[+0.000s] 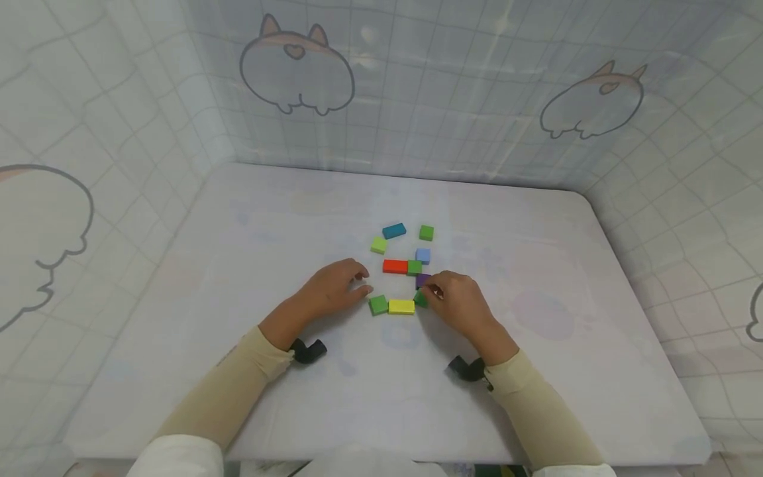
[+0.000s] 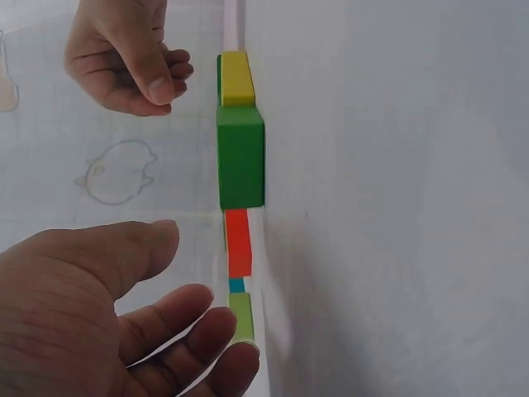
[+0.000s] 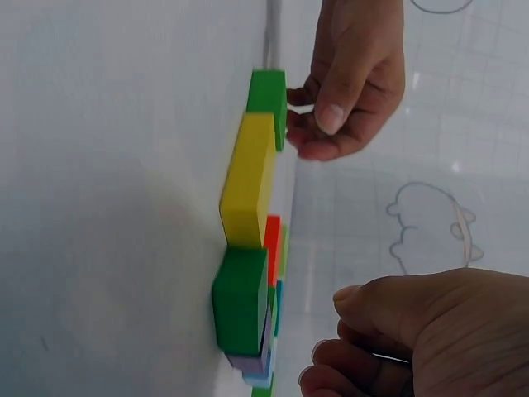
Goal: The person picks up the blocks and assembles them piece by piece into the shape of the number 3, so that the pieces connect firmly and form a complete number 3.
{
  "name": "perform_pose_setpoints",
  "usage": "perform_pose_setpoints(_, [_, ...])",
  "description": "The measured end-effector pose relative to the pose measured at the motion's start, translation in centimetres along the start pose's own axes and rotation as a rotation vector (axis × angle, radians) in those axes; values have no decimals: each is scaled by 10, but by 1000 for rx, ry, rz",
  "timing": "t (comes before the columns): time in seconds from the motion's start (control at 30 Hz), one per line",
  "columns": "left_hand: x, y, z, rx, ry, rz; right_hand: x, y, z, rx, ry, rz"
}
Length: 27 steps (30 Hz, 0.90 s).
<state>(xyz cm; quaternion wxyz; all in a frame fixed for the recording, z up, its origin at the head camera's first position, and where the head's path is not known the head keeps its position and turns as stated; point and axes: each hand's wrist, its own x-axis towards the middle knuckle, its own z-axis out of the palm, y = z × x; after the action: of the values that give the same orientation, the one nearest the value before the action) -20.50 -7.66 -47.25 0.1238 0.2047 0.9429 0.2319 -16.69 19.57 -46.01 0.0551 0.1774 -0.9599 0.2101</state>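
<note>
Blocks in teal and lime lie farther off on a pale table walled by grid-patterned sheeting. My left hand spreads near a green block; my right hand, loosely curled, nothing visibly pinched, partly hides a purple block and an angled dark-green block.

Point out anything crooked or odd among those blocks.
The teal block on the far side looks most askew: in the head view it slants up to the right, whereas the red block and yellow block lie nearly level. Nothing looks damaged.
</note>
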Motion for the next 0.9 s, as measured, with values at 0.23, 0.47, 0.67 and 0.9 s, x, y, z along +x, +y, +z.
perform_pose_setpoints(0.23, [4,-2,-6,-26,8,-33,9,14,-3,-17,-28,106])
perform_pose_setpoints(0.47, [12,-4,-7,-46,18,-62,19,30,-3,-24,0,131])
perform_pose_setpoints(0.67, [18,-4,-9,-49,37,-98,27,35,-6,-8,-33,205])
perform_pose_setpoints(0.9, [25,-5,-12,-74,51,-132,38,46,-5,4,-24,224])
